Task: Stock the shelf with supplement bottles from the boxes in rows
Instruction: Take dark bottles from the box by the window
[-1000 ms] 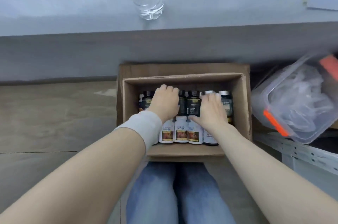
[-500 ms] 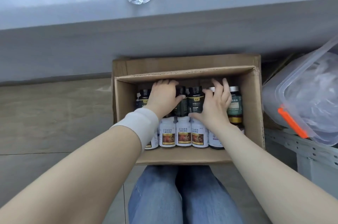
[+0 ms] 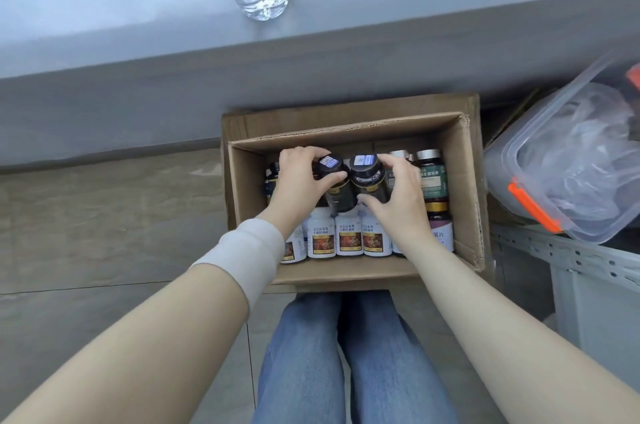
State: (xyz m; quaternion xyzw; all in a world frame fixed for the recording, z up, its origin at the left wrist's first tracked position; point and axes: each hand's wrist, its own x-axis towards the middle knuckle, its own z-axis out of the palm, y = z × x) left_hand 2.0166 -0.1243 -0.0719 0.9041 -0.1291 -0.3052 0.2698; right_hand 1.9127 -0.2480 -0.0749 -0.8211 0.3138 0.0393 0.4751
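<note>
Left hand [image 3: 301,177] and right hand [image 3: 398,195] each clench a dark bottle [image 3: 337,181], lifting two together; white bottles [image 3: 348,238] wait below the fingers.

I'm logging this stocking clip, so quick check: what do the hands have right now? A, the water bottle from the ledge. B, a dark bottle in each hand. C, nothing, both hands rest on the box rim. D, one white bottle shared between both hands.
B: the left hand wraps one dark bottle and the right hand wraps another dark bottle, both inside the cardboard box.
</note>
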